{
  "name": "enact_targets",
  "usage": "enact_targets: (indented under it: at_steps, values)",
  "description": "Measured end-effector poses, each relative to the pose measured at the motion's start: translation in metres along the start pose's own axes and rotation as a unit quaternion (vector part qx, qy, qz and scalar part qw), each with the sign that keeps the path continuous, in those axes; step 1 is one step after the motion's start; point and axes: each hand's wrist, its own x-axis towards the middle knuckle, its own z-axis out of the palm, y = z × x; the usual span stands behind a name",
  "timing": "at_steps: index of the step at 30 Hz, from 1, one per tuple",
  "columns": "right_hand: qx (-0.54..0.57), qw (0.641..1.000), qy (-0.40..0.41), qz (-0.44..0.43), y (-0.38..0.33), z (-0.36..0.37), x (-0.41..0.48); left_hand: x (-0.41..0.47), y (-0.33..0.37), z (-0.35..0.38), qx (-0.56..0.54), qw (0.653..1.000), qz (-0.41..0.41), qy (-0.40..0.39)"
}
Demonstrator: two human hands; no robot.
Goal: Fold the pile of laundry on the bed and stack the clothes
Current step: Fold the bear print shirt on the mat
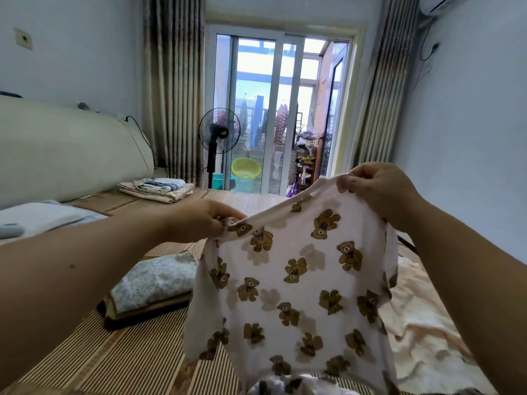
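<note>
You hold the bear-print garment up in the air, its top edge slanting; your left hand pinches the lower end of that edge and your right hand pinches the higher end; level the two, draw the cloth taut, then lay it flat on the striped mat beneath the garment before folding; the folded stack lies left of the garment, and the rumpled peach cloth lies right of it, probably unfolded laundry

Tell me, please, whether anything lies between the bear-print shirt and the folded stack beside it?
Nothing visible does: the bear-print shirt, held by left hand and right hand, hangs right beside the folded stack on the striped mat.
</note>
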Motion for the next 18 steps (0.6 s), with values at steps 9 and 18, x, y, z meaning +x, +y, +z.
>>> enact_targets:
  at_steps: [9,18]
  values:
    - [0.021,0.989,-0.145,-0.016,-0.022,0.031,-0.014,0.011,0.033,0.034,-0.249,0.964,0.091,0.02]
    - [0.16,0.959,-0.063,0.224,0.064,0.124,-0.08,0.017,0.019,0.036,-0.268,0.959,0.033,0.089]
